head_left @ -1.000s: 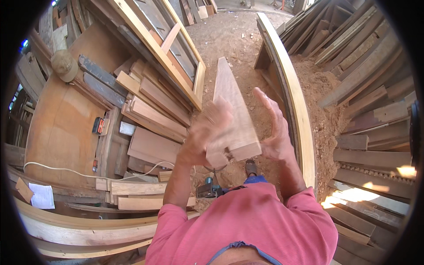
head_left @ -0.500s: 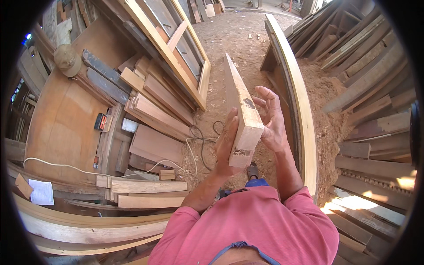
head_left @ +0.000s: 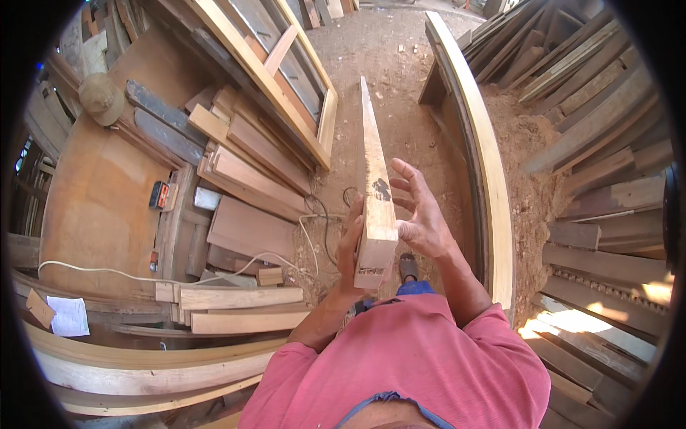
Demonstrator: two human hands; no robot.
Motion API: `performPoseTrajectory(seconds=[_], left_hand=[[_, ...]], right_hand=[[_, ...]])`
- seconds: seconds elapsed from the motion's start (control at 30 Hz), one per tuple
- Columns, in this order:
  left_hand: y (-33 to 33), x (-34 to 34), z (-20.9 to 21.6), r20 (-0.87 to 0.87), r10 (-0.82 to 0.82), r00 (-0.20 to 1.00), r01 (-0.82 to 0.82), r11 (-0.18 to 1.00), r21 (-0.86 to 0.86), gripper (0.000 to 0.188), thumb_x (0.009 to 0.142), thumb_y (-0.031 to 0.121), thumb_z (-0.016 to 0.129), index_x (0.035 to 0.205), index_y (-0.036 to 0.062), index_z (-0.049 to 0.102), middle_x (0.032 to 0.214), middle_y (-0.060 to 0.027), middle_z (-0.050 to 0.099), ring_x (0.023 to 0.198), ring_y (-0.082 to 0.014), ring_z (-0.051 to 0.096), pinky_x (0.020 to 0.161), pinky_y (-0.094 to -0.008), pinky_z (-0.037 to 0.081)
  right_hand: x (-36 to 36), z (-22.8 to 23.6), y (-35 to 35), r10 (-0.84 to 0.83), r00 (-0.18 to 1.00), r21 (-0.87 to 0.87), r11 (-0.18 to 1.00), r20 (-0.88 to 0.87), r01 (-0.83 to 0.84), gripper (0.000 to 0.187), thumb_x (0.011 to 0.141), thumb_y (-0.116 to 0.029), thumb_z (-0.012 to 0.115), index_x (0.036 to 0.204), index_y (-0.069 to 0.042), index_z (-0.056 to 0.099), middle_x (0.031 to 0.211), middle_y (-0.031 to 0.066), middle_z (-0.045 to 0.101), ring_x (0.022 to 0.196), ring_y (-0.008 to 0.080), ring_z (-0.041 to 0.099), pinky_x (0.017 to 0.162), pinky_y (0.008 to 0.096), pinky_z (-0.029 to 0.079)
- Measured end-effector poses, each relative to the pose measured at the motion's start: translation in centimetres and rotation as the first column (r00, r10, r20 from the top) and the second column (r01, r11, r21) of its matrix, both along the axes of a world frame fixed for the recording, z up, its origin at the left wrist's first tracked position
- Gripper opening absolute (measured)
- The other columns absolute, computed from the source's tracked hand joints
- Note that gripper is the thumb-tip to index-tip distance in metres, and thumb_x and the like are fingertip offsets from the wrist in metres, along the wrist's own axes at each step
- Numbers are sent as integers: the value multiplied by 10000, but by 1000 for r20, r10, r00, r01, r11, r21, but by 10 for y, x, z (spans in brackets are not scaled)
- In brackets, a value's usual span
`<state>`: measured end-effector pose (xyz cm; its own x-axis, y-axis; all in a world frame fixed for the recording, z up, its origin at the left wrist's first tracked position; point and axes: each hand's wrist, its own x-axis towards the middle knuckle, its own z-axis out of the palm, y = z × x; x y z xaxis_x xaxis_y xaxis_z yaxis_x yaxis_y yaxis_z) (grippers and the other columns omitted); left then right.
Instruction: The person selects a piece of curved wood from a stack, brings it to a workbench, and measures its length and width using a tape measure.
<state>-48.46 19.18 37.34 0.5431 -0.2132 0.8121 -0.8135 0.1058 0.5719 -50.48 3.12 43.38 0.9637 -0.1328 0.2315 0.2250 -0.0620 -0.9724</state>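
Observation:
A long pale wooden plank (head_left: 374,171) stands on its narrow edge in front of my chest, pointing away from me over the dirt floor. My left hand (head_left: 349,247) grips its near end from the left side, fingers wrapped around the wood. My right hand (head_left: 420,211) is on the plank's right side with fingers spread, the palm beside the wood and the thumb near its face; I cannot tell whether it touches. A dark stain marks the plank near my hands.
Stacked boards and a window frame (head_left: 268,79) lie left of me, with a white cable (head_left: 179,268) trailing over them. A long curved timber (head_left: 486,171) runs along the right, beside sawdust (head_left: 532,179) and leaning planks (head_left: 600,121). Curved boards (head_left: 143,365) lie at lower left.
The plank has turned from lying flat in both hands to standing on its edge. My right hand has let go and opened beside it; my left hand keeps hold.

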Motion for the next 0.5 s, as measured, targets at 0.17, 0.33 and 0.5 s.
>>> performPoseTrajectory(seconds=[0.17, 0.33, 0.5], left_hand=[[19, -26, -37, -104, 140, 985, -123, 981, 150, 688, 860, 117, 727, 1403, -15, 326, 1366, -326, 461, 1270, -455, 490, 1005, -519, 466], [37, -35, -49, -122, 164, 979, -136, 968, 209, 664, 846, 175, 752, 1366, -17, 387, 1329, -312, 502, 1245, -446, 518, 988, -506, 471], [52, -29, -40, -34, 59, 998, -52, 985, 166, 566, 810, 211, 763, 1274, -5, 520, 1302, -258, 554, 1140, -404, 580, 959, -466, 458]], right_hand=[[-17, -30, 18, 103, 985, 63, 993, -135, -96, 1363, 509, -746, 769, 1491, 47, 252, 1474, 228, 338, 1349, 377, 400, 1075, 522, 390], [-24, -64, 31, 221, 952, 142, 971, -213, -194, 1306, 578, -730, 780, 1477, 71, 272, 1434, 234, 418, 1308, 350, 460, 1087, 473, 388], [-29, -96, 23, 314, 931, 537, 826, -185, -172, 891, 838, -571, 693, 1365, 99, 431, 1289, 197, 566, 1175, 260, 574, 1017, 373, 462]])
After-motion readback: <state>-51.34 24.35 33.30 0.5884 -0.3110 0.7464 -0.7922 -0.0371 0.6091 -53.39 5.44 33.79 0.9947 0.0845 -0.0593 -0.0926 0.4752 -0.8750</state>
